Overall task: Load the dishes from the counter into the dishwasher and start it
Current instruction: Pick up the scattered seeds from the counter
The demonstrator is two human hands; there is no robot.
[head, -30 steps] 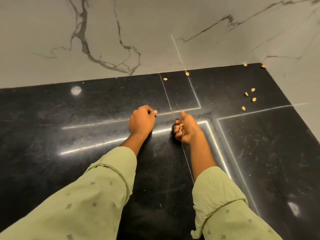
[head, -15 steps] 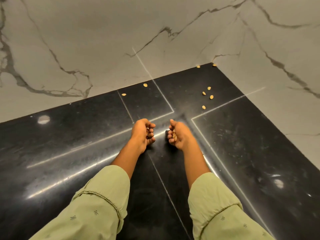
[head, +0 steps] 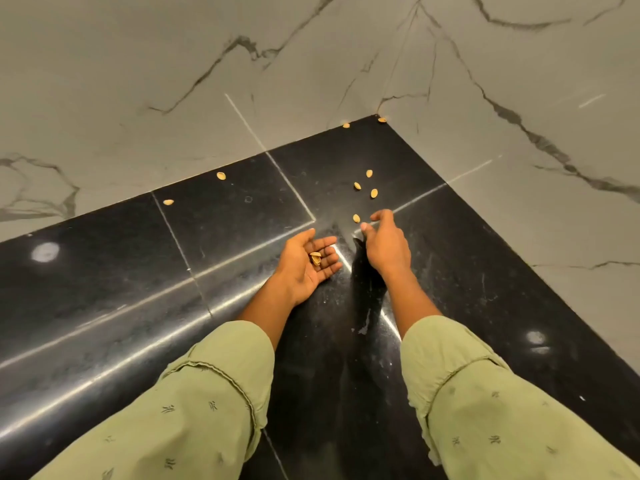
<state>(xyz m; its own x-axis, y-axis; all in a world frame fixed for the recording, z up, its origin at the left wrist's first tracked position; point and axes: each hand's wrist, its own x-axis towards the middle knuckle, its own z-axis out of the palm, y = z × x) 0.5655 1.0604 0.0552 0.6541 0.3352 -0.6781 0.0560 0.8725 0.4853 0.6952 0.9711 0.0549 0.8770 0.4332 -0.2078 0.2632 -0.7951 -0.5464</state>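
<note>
Black polished stone forms the counter point(head: 450, 278), which fills the lower frame and meets a grey-veined marble wall point(head: 173, 81) in a corner at 12 o'clock. Near the counter's middle the left hand point(head: 304, 268) lies palm up, fingers relaxed and nearly straight, carrying a small heap of shells point(head: 315, 258) at the base of the fingers. Just beside it at 3 o'clock, the right hand point(head: 386, 245) hovers palm down, thumb and forefinger a narrow gap apart, with nothing visibly gripped. A single shell point(head: 356, 218) lies on the stone at 11 o'clock from that hand, just off the forefinger tip; whether they touch I cannot tell. Three loose shells point(head: 374, 193) sit further out at 12 o'clock. Two wall-side shells point(head: 221, 175) lie along the wall's foot at 10 o'clock, and two corner shells point(head: 346, 125) rest in the far corner. Pale green sleeves point(head: 207, 410) with a small dark print cover both forearms at 6 o'clock.
</note>
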